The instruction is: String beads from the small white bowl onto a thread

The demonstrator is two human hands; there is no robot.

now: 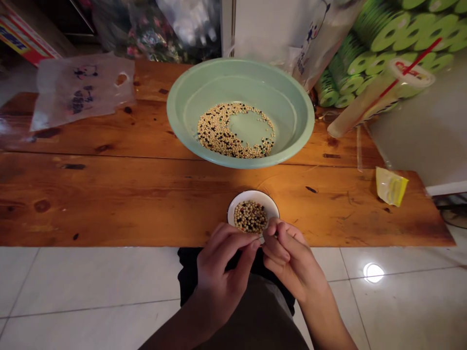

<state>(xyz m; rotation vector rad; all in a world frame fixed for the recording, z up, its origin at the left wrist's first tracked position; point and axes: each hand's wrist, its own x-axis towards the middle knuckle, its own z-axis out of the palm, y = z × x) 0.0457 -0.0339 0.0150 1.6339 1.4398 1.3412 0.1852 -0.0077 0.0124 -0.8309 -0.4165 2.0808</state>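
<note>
From the head view: on a wooden table point(146, 194), a wide pale-green basin point(175, 116) with loose beads point(215, 129), cream and black, spread over its floor, thickest to the left and front, around a nearly bare patch right of centre. Nearer, by the table's front edge, a small white bowl point(272, 209) with a dark rim, part-filled with round beads point(250, 216), beige and black with a few reddish ones. Well off to the right, a tall see-through cup point(386, 97) with a red straw, pale inside. Just in front of the bowl, between both hands, a thin strand point(261, 238), pale and too fine to identify. Left hand point(222, 265) with thumb and forefinger pinched together on the strand; right hand point(292, 257) with fingers curled in against the thumb, close beside the strand, grip contents impossible to tell.
</note>
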